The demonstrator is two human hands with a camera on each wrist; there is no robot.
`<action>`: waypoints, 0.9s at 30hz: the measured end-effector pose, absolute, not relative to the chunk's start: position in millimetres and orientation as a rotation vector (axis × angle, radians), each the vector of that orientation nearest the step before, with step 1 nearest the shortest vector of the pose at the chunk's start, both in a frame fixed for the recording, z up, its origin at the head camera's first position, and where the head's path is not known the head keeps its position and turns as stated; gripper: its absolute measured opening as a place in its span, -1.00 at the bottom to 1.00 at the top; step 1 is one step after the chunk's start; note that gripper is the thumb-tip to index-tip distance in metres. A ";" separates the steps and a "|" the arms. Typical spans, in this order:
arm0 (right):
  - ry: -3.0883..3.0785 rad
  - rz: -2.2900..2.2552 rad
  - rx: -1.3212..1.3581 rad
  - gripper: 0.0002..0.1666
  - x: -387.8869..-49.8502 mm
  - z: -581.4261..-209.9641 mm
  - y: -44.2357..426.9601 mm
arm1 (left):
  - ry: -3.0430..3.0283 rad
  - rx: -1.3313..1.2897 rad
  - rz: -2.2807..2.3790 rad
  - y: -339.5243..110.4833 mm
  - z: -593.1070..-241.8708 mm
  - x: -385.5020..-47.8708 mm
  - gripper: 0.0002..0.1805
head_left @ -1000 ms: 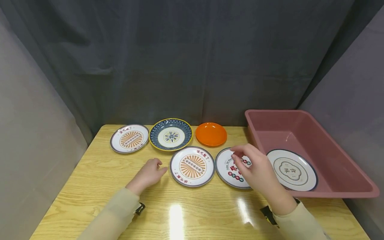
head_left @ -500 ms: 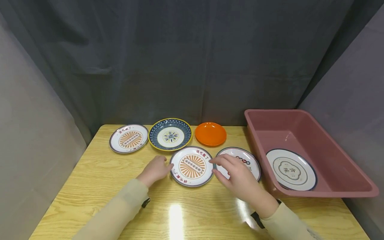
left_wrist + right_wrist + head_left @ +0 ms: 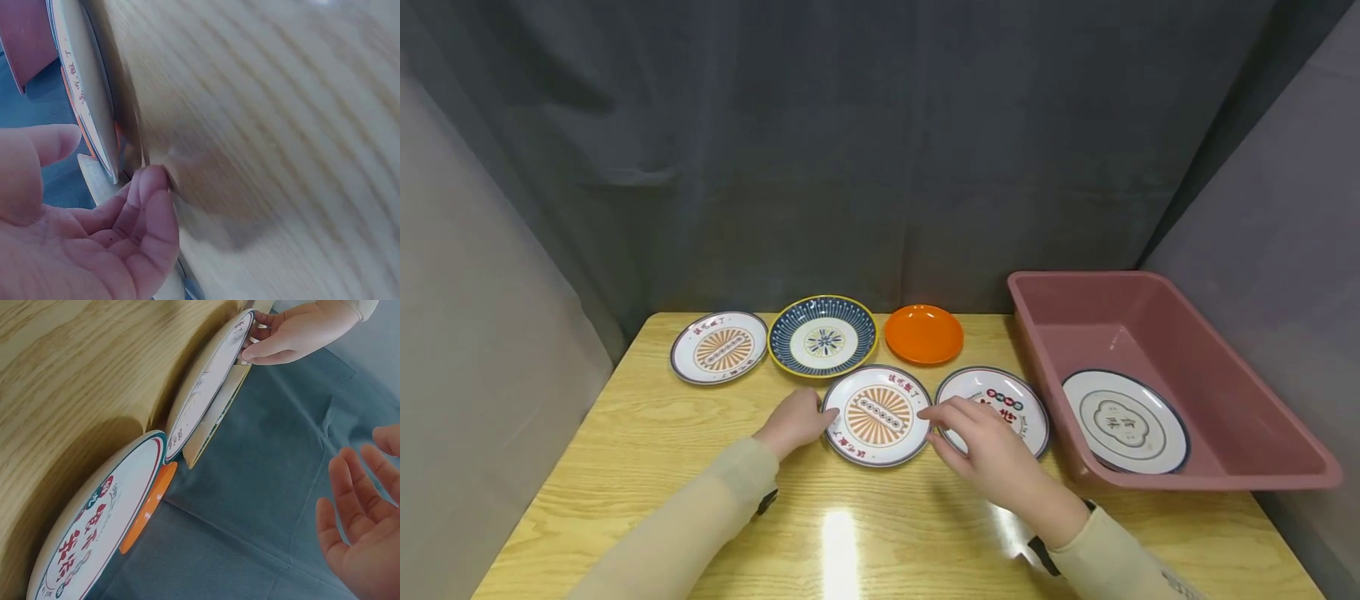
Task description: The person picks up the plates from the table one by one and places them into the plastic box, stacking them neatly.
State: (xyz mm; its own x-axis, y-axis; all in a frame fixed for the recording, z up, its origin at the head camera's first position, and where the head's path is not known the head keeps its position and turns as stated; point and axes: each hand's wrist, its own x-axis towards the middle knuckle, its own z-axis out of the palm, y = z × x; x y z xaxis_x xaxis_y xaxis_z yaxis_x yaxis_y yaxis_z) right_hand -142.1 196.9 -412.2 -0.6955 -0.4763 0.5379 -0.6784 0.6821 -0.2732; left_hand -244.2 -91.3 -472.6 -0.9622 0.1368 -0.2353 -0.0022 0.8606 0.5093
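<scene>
Beside the left rim of the sunburst plate (image 3: 878,415), my left hand (image 3: 797,421) has its thumb over the edge and its fingers low at the side. In the left wrist view that hand (image 3: 94,231) shows bent fingers near the tabletop, with a gap between thumb and plate (image 3: 94,94). My right hand (image 3: 996,454) hovers over the seam between that plate and the red-lettered plate (image 3: 1030,417), fingertips near the sunburst plate's right rim. The right wrist view shows this hand (image 3: 369,519) relaxed and holding nothing.
Behind lie another sunburst plate (image 3: 718,348), a blue-patterned yellow-rimmed plate (image 3: 823,337) and an orange plate (image 3: 923,334). A pink tub (image 3: 1240,400) at the right holds a white plate (image 3: 1123,422). A dark curtain (image 3: 880,150) hangs behind the table.
My right hand has moved left from over the red-lettered plate to the central plate's right rim. My left hand has moved slightly right, up to its left rim.
</scene>
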 end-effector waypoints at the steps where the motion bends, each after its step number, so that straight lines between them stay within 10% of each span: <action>1: -2.469 0.642 0.898 -0.64 -142.3 -412.6 196.9 | 2.766 0.098 0.763 -90.8 -473.3 -244.6 -0.67; 27: -2.486 0.668 0.874 -0.66 -141.3 -424.5 204.0 | 2.400 -0.123 1.399 -87.5 -479.6 -238.4 -0.92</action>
State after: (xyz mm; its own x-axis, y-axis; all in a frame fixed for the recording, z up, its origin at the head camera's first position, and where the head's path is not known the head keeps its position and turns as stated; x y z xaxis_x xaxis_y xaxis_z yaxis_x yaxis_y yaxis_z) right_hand -141.3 204.0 -424.5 -0.7143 -0.4611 0.5265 -0.6629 0.6870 -0.2976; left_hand -238.4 -87.5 -479.6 -0.9318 0.1039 -0.3478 -0.2513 0.5065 0.8248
